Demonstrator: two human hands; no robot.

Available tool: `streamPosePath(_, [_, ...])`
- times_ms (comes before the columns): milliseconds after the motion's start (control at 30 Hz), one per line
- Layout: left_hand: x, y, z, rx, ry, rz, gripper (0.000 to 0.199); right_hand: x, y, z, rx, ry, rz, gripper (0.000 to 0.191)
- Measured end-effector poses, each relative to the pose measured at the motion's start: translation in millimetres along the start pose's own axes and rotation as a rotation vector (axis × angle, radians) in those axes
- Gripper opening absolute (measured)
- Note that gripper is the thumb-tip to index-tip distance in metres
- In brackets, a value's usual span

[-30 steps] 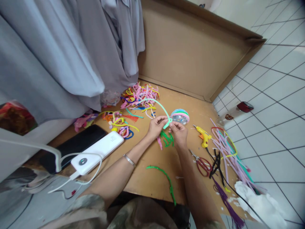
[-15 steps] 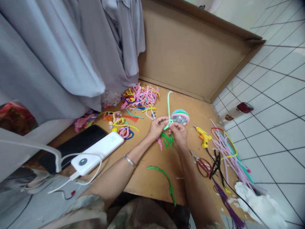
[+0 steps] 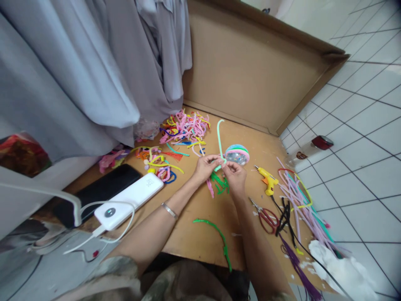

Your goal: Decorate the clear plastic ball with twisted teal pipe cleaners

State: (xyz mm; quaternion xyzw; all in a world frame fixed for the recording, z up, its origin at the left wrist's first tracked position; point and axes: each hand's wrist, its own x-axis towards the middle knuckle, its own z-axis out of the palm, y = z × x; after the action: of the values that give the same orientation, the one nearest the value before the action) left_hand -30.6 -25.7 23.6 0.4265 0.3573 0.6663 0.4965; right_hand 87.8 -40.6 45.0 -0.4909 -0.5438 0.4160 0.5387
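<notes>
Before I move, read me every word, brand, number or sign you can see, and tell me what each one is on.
No text here is legible.
White power bank: pale marking, too faint; round display, too small.
Clear bottle with a dark red cap: brown label, too blurred.
Yellow glue gun: any print is too small.
</notes>
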Motion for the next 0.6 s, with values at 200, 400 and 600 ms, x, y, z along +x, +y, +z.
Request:
streamPosePath(200, [0.6,9.3,-3.1,-0.022,-0.1,-0.046,0.037,5.8,-6.2,-13.6,-0.269,0.065,-0.425,0.023])
streamPosePath(400, [-2.2,15.4,-0.8,-0.043,-0.216,-0.106,0.04,28.6,-28.8,-22.6,-0.545,-0.17,-0.77,0.039])
streamPosePath(600, [-1.6,20.7,-0.9,-0.066,-0.273,-0.082,0.038,51.8,-48.3,-28.2,-0.718,-0.386,-0.913,0.031])
